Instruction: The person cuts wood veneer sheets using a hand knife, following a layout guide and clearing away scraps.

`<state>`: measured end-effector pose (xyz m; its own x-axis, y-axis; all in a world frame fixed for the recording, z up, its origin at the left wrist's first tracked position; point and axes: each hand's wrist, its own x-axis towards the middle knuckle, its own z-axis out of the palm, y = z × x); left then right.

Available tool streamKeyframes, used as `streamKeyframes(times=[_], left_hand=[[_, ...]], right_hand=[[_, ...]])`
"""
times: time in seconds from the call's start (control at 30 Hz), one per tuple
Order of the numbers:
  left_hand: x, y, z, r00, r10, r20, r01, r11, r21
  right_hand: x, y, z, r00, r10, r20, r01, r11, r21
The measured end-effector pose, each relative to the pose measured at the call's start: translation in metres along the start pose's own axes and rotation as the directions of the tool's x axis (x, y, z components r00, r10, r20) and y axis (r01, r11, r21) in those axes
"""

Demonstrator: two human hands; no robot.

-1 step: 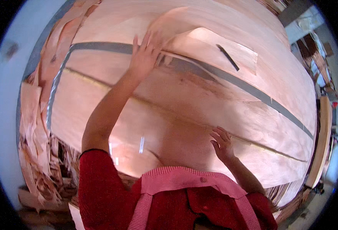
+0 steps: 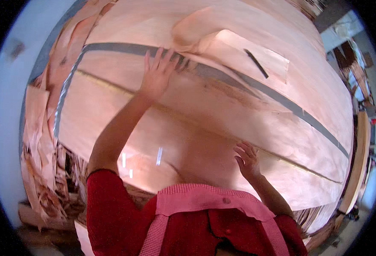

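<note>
My left hand [image 2: 157, 74] reaches up with fingers spread at the long grey band [image 2: 113, 47] crossing the pale veneer sheets [image 2: 102, 106]; whether it presses or hovers I cannot tell. Just beyond its fingertips is a curled veneer flap [image 2: 185, 32]. My right hand [image 2: 246, 160] is lower right, fingers apart and slightly bent, holding nothing, near a long yellowish seam line [image 2: 294, 163]. A flat dark bar [image 2: 256, 63] rests on a lighter veneer piece [image 2: 277, 68] beyond both hands. Small white strips [image 2: 159, 155] show on the nearer sheet.
Ragged veneer scraps [image 2: 43, 170] hang and pile along the left side, beside a pale floor [image 2: 8, 106]. On the right stand a long wooden board [image 2: 356, 162] and a jumble of scraps [image 2: 350, 68]. Layered sheet edges [image 2: 309, 217] show at lower right.
My left hand has moved slightly toward me and left, its fingertips lower on the grey band. More of the curled flap shows above it. My right hand is nearly unmoved.
</note>
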<state>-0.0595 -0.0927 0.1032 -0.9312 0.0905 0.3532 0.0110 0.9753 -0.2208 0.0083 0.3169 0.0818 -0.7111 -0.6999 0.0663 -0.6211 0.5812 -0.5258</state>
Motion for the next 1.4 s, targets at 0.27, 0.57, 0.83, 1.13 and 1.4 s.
streamKeyframes(times=[0.27,0.57,0.83,1.13,1.4], left_hand=[[-0.335,-0.004,-0.067,0.622,-0.712,0.327,0.77,0.631,-0.091],[-0.407,-0.048,-0.047,0.768,-0.635,0.082,0.589,0.649,-0.482],[-0.54,-0.141,-0.094,0.813,-0.504,0.293,0.522,0.407,-0.749],[-0.585,-0.307,-0.058,0.601,-0.724,0.339,0.651,0.197,-0.733],[-0.57,-0.481,-0.026,0.601,-0.754,0.265,0.685,0.315,-0.657]], right_hand=[[0.002,-0.059,0.042,0.965,-0.25,-0.076,0.253,0.967,0.04],[0.01,-0.202,0.142,0.947,-0.32,0.011,0.319,0.947,0.039],[0.071,-0.325,0.26,0.967,-0.252,0.024,0.254,0.964,-0.076],[0.218,-0.466,0.346,0.966,-0.206,0.156,0.184,0.972,0.144],[0.401,-0.534,0.425,0.968,-0.241,-0.077,0.245,0.968,0.048]])
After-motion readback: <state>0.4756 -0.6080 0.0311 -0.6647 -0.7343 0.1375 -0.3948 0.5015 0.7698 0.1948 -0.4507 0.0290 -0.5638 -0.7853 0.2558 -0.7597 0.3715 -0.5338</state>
